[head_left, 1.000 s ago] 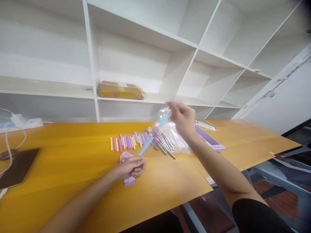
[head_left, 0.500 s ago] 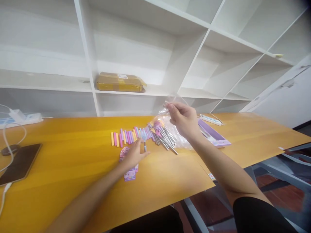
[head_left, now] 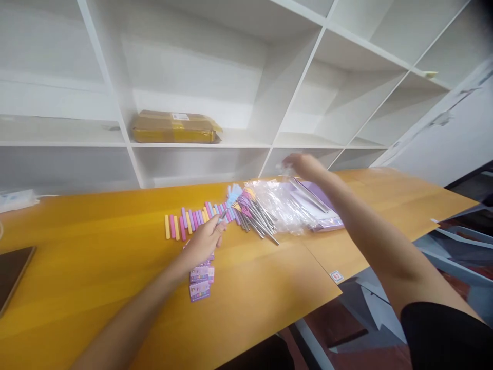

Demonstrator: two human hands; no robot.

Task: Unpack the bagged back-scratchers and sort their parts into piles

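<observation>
My left hand (head_left: 203,240) is closed on the stem of a blue hand-shaped stick (head_left: 230,200), whose head points up over a row of pink, yellow and purple short sticks (head_left: 188,222). A bundle of metal rods with coloured tops (head_left: 254,216) lies just right of it. My right hand (head_left: 304,165) reaches farther right, blurred, pinching a clear plastic bag (head_left: 287,172) above a heap of clear bags (head_left: 283,205). Small purple cards (head_left: 200,280) lie under my left wrist.
The yellow table (head_left: 96,267) ends at a front edge with a floor drop on the right. A purple flat box (head_left: 327,218) lies under the bags. White shelving stands behind, holding a brown taped parcel (head_left: 173,127). A dark tablet (head_left: 11,270) lies at the left edge.
My left hand has taken hold of the blue stick and raised its head over the row. My right hand has moved right and away with the clear bag. The view has shifted right.
</observation>
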